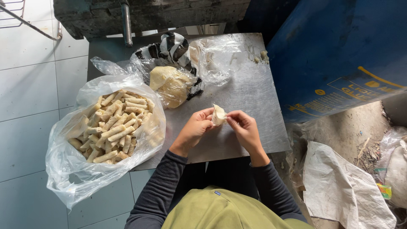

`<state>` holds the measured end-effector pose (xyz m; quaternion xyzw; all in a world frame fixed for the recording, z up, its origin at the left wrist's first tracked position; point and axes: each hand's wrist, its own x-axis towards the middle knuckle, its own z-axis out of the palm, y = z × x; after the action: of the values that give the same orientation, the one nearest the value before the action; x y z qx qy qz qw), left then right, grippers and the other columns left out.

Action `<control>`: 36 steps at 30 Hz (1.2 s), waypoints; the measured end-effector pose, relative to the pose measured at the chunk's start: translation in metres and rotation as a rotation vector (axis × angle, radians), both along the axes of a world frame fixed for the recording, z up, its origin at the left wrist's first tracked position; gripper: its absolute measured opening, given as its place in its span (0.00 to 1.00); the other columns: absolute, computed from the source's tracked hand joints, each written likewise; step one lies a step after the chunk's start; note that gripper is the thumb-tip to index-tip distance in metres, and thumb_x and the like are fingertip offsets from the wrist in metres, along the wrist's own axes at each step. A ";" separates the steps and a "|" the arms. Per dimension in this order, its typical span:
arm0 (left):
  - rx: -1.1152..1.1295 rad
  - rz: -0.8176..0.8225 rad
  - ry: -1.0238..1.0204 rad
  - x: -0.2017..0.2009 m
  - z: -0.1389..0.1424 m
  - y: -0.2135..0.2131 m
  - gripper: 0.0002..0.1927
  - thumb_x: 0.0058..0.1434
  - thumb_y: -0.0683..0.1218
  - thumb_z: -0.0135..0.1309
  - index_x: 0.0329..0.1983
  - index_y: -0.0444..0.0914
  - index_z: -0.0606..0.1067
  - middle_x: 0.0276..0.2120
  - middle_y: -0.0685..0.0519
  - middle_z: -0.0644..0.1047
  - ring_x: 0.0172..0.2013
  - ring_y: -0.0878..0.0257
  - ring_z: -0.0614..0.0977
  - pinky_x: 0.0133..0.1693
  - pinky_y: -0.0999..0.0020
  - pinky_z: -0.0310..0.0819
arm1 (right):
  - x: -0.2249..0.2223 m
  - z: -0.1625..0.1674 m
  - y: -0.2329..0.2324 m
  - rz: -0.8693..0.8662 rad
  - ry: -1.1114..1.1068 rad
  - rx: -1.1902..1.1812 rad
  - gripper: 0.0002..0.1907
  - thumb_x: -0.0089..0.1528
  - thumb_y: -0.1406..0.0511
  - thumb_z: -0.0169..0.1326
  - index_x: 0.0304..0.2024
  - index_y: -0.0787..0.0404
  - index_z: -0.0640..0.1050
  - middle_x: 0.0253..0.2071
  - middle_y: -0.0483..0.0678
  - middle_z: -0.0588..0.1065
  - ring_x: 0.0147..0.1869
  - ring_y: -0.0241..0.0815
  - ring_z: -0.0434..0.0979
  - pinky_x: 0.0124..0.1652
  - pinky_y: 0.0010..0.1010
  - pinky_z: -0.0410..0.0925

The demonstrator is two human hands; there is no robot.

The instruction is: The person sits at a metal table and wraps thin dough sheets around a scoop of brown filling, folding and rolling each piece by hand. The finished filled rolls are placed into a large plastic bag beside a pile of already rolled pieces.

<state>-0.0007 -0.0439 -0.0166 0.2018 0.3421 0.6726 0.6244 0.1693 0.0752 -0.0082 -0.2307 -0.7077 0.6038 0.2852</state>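
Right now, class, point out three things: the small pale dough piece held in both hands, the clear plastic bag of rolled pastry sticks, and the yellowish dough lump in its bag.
small pale dough piece (218, 115), head view, its middle.
clear plastic bag of rolled pastry sticks (63, 163), head view, lower wall.
yellowish dough lump (169, 82), head view, its centre.

Both hands meet mid-frame over a scuffed metal table: left hand and right hand pinch a small pale piece of dough wrapper between the fingertips, held just above the tabletop. To the left, hanging off the table edge, a clear plastic bag is packed with finished rolls, thin and pale yellow. Above the hands there's a lump of yellowish dough in another bag. A blue drum fills the upper right, and a crumpled white sack lies on the dirt at the lower right.
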 end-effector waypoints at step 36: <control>-0.190 0.446 1.303 0.005 0.019 -0.013 0.20 0.59 0.36 0.48 0.55 0.35 0.78 0.45 0.39 0.82 0.46 0.45 0.84 0.48 0.57 0.77 | -0.162 0.024 0.114 -0.382 -0.342 1.138 0.04 0.61 0.71 0.57 0.37 0.62 0.81 0.38 0.53 0.79 0.46 0.54 0.78 0.42 0.42 0.72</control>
<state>0.0048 -0.0574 0.0025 0.4339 0.7379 0.4935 0.1537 0.0069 0.1893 0.0157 -0.2587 -0.9004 0.0251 0.3490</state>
